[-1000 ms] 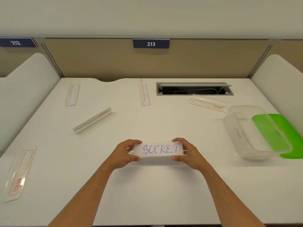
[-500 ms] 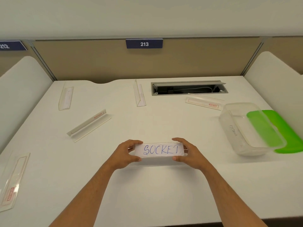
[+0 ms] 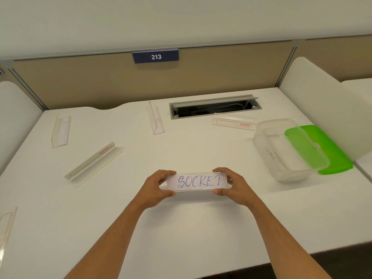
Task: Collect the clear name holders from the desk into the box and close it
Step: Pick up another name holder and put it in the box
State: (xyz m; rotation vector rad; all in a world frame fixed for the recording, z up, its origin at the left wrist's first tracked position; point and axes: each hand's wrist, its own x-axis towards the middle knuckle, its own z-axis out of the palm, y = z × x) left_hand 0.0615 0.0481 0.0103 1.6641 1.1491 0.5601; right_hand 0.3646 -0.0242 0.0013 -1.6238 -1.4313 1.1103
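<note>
My left hand (image 3: 156,187) and right hand (image 3: 234,186) grip the "SOCKET" holder (image 3: 198,181) by its ends, the box (image 3: 281,158) to my right looks empty, and five holders beyond and left of my hands are uncollected.

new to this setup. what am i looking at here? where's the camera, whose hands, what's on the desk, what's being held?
No robot here: a person works bare-handed, and the single camera sits on their head, looking forward and down.

The left hand and right hand each grip one end of a clear name holder with a card reading SOCKET.

On the white desk lie five more clear name holders: far left, left-centre, near-left edge, back centre and back right. At right stands an open clear box, partly on its green lid. Behind is a cable hatch and a sign reading 213.
</note>
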